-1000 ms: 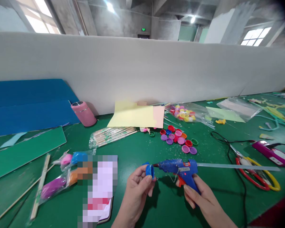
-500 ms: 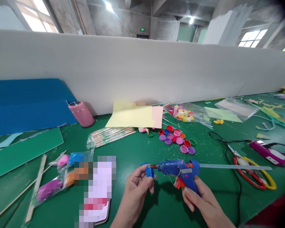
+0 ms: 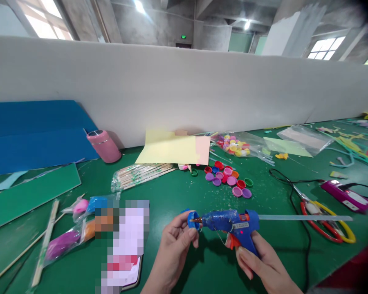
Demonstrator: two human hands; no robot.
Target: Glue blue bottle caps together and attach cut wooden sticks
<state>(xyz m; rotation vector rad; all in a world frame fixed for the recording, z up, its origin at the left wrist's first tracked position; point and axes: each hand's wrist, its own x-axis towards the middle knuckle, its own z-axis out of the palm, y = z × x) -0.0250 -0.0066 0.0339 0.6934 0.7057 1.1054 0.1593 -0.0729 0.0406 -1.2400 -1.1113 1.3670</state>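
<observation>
We hold a blue cap in our left hand, above the table near the middle of its near edge. The thumb and fingers are closed to a pinch on the cap's rim, its hollow side turned toward the right. A second bit of blue shows behind the forefinger, and we cannot tell whether it belongs to the same cap.

Our right hand is wrapped round the handle of a blue glue gun, a finger by its orange trigger. The gun lies level, a small red light lit on its side, its nozzle reaching into the cap's mouth; whether the tip touches the inside, we cannot make out. A long clear glue stick runs out of the back of the gun and passes over scissors with red and yellow handles.

Farther toward the far edge than our hands, we see loose coloured caps in a cluster, and beyond them a clear bag of caps. Left of our left hand, by the near edge, lies a phone. A purple device with a black cord sits toward the table's right end.
</observation>
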